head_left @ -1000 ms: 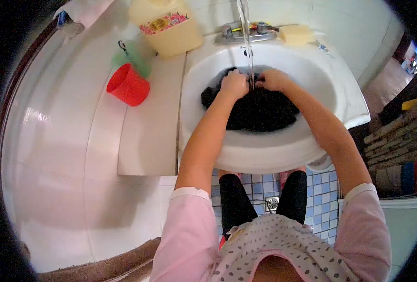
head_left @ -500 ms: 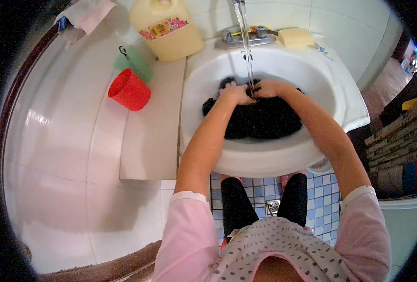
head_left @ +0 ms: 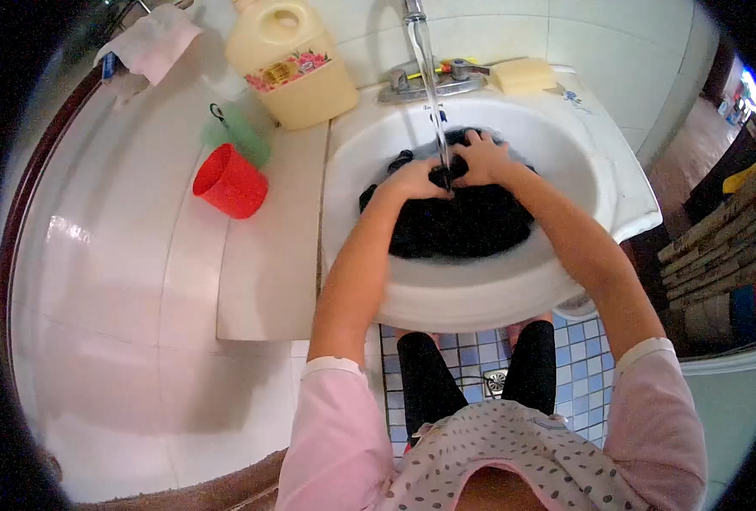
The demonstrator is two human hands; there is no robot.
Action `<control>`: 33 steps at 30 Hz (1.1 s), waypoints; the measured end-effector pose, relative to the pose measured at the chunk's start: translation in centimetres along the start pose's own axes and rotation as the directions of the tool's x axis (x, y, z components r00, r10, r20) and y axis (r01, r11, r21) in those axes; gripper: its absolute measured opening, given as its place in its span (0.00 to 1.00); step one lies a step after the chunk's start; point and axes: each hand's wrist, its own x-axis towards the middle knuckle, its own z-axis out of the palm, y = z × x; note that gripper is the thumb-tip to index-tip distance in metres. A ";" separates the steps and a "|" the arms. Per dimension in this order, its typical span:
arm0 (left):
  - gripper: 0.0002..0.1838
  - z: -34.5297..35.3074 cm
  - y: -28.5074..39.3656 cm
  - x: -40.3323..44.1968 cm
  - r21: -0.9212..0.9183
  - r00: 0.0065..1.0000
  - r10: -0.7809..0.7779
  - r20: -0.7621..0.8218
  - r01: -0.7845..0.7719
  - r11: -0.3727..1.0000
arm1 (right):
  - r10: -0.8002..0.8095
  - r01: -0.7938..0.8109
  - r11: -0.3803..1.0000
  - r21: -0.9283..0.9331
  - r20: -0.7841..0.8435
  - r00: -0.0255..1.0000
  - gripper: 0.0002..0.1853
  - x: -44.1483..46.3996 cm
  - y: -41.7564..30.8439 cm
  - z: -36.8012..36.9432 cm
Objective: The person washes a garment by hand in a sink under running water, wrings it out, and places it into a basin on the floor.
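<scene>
Inside sink (head_left: 471, 300), left hand (head_left: 414, 180), right hand (head_left: 483, 162), both on black cloth (head_left: 463, 223)

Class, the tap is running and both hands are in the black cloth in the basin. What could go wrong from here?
1. Overflow: water runs into the basin while the black cloth covers much of its bottom. The drain is hidden; if it is blocked, the level could rise.

2. Splashing: the stream falls between the left hand and the right hand, so spray might clear the rim and wet the tiled floor, perhaps making it slippery.
</scene>
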 end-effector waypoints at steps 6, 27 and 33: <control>0.41 -0.1 0.5 -1.4 0.174 0.974 -0.130 0.184 0.098 0.980 | -0.268 0.218 0.929 0.299 0.137 0.954 0.31 2.1 1.7 1.5; 0.41 -2.1 4.0 -3.4 0.098 0.937 -0.172 0.305 0.149 0.984 | -0.200 0.123 0.967 0.224 0.363 0.910 0.16 -0.2 -0.1 -0.3; 0.63 0.4 1.6 -3.0 -0.105 0.883 -0.128 0.452 0.195 0.975 | -0.011 -0.068 0.985 0.160 0.449 0.893 0.35 -2.4 -0.4 -3.4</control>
